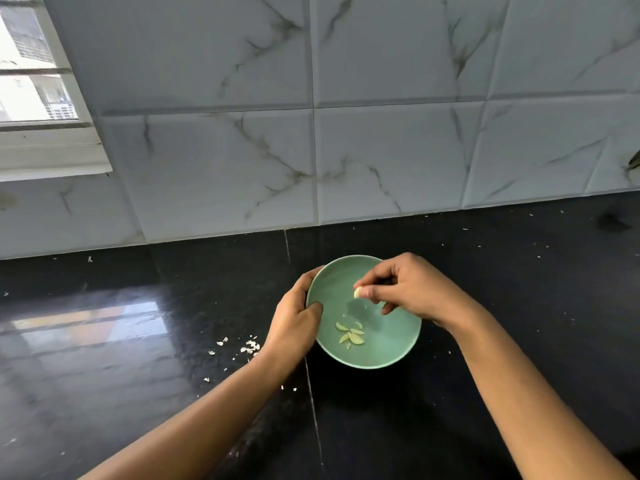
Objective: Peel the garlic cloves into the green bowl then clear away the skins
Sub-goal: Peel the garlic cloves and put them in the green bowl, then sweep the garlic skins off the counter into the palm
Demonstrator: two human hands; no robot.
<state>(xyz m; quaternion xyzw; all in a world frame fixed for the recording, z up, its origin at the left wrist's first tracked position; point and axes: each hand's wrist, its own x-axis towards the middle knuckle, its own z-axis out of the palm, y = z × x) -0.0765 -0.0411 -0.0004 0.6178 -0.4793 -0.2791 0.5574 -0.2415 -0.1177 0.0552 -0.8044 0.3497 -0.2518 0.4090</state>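
Note:
The green bowl (384, 344) stands on the black counter near its middle. Several peeled garlic cloves (350, 335) lie inside it, towards the near left. My left hand (294, 323) grips the bowl's left rim, thumb inside the wall. Over the bowl's far side my right hand (408, 289) pinches a pale garlic clove (357, 292) between thumb and fingertips. A small heap of white garlic skins (250, 347) lies on the counter just left of the bowl, partly hidden behind my left wrist.
The glossy black counter (138, 341) runs back to a marble-tiled wall (311, 150). Tiny skin flakes are scattered over the counter, left and far right. A window (34, 81) is at the upper left.

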